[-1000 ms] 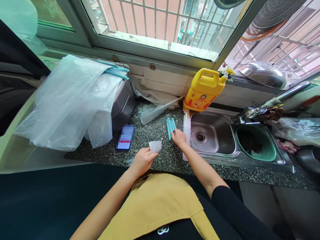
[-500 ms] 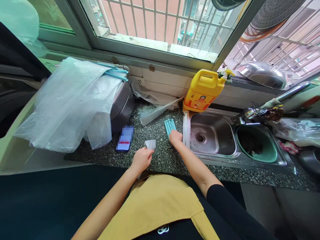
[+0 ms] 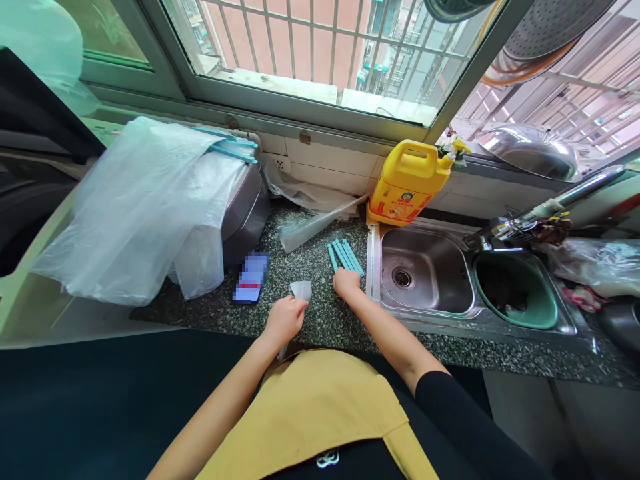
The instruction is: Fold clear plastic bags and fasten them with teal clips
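Note:
My left hand (image 3: 286, 321) is closed around a small translucent plastic bag (image 3: 301, 289), whose whitish end sticks up past the fingers. The rest of it is mostly hidden by the hand. To the right, my right hand (image 3: 347, 283) has its fingers closed on the near end of a light blue bag clip (image 3: 332, 257), a long thin strip on the counter. Several more blue bag clips (image 3: 348, 256) lie side by side just right of that one, close to the sink edge.
A dark speckled counter (image 3: 320, 317) runs below the window. Left are a phone (image 3: 251, 279), a grey appliance (image 3: 247, 213) and a large plastic sheet (image 3: 135, 213). Another clear bag (image 3: 305, 230) lies behind. Right stand a yellow jug (image 3: 407, 183), a sink (image 3: 425, 267) and a green basin (image 3: 517, 317).
My right hand has shifted slightly left and nearer to me. One blue bag clip now lies apart from the others, at my fingers. My left hand has barely moved.

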Demonstrator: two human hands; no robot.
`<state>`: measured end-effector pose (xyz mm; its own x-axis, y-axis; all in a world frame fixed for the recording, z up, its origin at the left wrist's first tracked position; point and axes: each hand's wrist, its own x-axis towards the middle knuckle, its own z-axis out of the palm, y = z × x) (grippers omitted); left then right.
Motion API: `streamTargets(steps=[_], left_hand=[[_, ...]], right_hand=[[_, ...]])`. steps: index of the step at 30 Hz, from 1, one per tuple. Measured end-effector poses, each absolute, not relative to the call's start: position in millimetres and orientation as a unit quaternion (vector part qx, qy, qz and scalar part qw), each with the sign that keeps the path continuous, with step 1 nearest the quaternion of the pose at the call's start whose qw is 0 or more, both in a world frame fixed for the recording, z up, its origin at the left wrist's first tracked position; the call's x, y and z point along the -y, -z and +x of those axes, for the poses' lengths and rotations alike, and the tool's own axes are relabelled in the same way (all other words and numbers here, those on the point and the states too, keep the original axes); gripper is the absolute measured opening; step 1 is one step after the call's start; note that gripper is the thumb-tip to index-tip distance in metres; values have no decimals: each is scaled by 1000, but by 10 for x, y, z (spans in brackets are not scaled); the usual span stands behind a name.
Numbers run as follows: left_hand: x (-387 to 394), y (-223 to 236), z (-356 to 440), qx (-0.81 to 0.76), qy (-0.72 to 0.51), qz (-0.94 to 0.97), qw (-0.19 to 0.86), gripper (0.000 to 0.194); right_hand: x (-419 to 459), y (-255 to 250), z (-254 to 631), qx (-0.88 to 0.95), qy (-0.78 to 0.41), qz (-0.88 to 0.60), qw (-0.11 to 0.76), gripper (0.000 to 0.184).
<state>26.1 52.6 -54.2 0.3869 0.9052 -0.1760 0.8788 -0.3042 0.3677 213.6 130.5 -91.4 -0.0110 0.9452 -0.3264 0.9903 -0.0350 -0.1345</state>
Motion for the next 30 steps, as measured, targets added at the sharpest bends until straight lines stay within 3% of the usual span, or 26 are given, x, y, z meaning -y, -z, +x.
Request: streamTargets(steps=[8,14,30], left_hand=[[-618,470,119,-615,-114,756,193,30],[-625,408,166,-624,-200,708,266,41],[-568,338,210,-574,-321,629,415,57]], right_hand=[[-798,734,2409,-794,94,599,-44,19],[-356,758,2505,-875,65,425,-221,16],[-217,734,2328,-795,170,412,-411,22]])
